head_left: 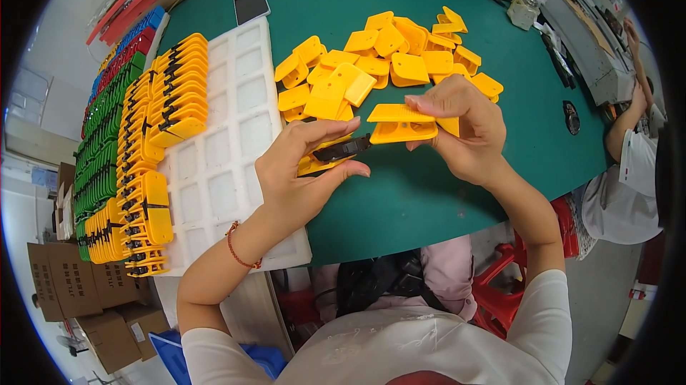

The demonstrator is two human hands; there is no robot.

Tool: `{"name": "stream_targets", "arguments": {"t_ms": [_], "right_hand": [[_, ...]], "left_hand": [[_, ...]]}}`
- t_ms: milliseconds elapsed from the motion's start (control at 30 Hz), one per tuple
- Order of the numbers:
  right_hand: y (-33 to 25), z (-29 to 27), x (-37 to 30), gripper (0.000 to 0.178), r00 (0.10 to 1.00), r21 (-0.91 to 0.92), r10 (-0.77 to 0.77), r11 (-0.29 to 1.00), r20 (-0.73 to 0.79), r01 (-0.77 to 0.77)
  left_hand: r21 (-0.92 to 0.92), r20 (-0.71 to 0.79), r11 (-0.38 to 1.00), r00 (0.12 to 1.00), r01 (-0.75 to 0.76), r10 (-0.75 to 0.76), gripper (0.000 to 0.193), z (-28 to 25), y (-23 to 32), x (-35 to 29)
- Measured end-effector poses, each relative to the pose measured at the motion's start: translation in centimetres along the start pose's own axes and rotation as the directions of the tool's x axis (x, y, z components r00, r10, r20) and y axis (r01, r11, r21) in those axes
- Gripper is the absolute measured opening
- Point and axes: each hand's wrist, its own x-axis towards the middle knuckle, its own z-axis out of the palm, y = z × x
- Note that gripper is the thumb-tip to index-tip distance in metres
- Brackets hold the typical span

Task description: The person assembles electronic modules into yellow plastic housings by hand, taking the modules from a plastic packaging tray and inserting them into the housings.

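Standing by the table (429, 217), I see two bare hands meet over its near half, each busy with yellow plastic. The left hand (281, 174) has its grip clamped on a clip (346, 149), thumb below and fingers above. That clip is yellow along its outer faces, with a glossy black part between them that juts out toward the right. The right hand (473, 133) has its grip closed on a yellow piece (394, 112), pinching it at the right end. This one looks like two flat leaves, one above the other, spread wider on the left and drawn closer near the fingers; the lower leaf shows openings and raised ribs on its inner side. Its left end sits right by the black tip of the clip; whether they touch, I cannot tell.

Just beyond the hands, toward the table's far edge, lies a loose heap (389, 45) of the same yellow kind, smooth and bright, with rounded corners and a small hole in many leaves. Along the table's left edge runs a white tray (248, 63) with square hollows. On its left part stand tight rows of yellow clips (179, 127) with black middles, and beside them green clips (96, 179). A phone (251, 4) lies near the far left corner, dark screen up.
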Motion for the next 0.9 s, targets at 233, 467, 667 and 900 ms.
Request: {"name": "stream_targets", "arguments": {"t_ms": [233, 467, 667, 900], "right_hand": [[-0.5, 0.2, -0.4, 0.02, 0.984, -0.129, -0.106, 0.984, 0.145, 0.125], [-0.2, 1.0, -0.8, 0.029, 0.987, -0.126, -0.036, 0.99, 0.157, 0.056], [-2.0, 0.5, 1.1, 0.057, 0.96, -0.254, -0.07, 0.957, 0.27, 0.142], [-5.7, -6.4, -0.1, 0.061, 0.949, -0.521, 0.013, 0.838, 0.315, 0.161]], "left_hand": [[-0.047, -0.031, 0.999, 1.0, 0.002, -0.003, 0.052, 0.6, -0.3, -0.2], [0.115, 0.01, 0.968, 0.975, -0.223, 0.223, 0.052, 0.2, 0.1, 0.5], [0.206, 0.16, 0.947, 0.963, -0.246, 0.216, 0.04, -2.0, 1.5, 2.1], [0.622, 0.172, 0.777, 0.985, -0.096, -0.016, 0.032, -14.0, 3.1, 3.7]]}}
